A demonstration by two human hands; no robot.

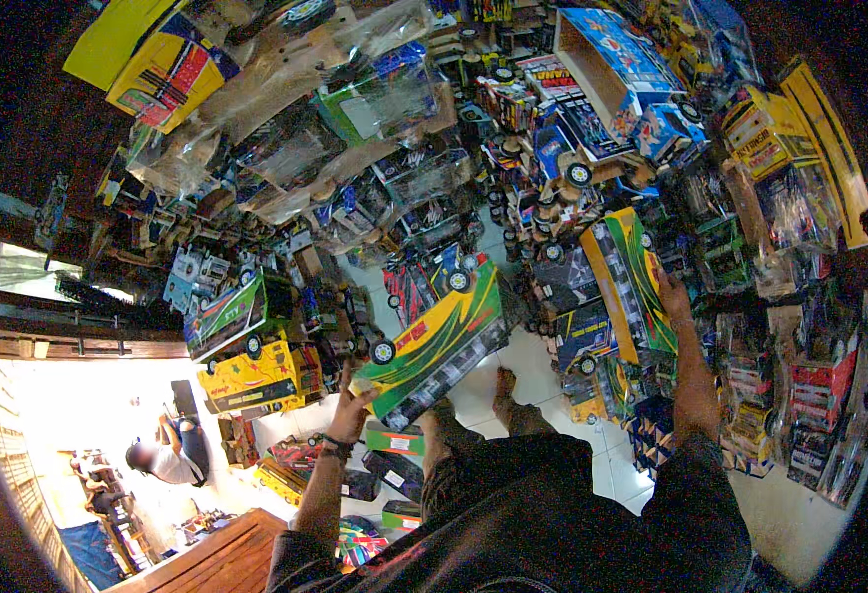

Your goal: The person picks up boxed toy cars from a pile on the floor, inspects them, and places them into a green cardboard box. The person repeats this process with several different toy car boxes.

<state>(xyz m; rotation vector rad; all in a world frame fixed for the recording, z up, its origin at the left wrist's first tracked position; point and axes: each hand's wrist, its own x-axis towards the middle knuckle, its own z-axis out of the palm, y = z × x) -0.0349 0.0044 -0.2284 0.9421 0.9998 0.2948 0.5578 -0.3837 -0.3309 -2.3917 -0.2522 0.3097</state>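
My left hand [351,413] is closed around the near left end of a green and yellow toy bus [439,341] with a dark window strip. The bus lies on its side in the air, its black and white wheels facing away from me. On the right, my right hand [675,298] is closed on the edge of a second toy bus [631,282] in similar green, yellow and red. This one stands on end, showing a yellow-brown panel on its left. Part of my right fingers is hidden behind it.
Toy trucks crowd the floor, including a yellow one [251,378] and a green-sided one [226,321] at left. Plastic-wrapped toys [379,94] fill the far side; a blue-sided open box [617,54] sits far right. My bare feet stand on white tiles [537,361]. Another person [177,450] is outside.
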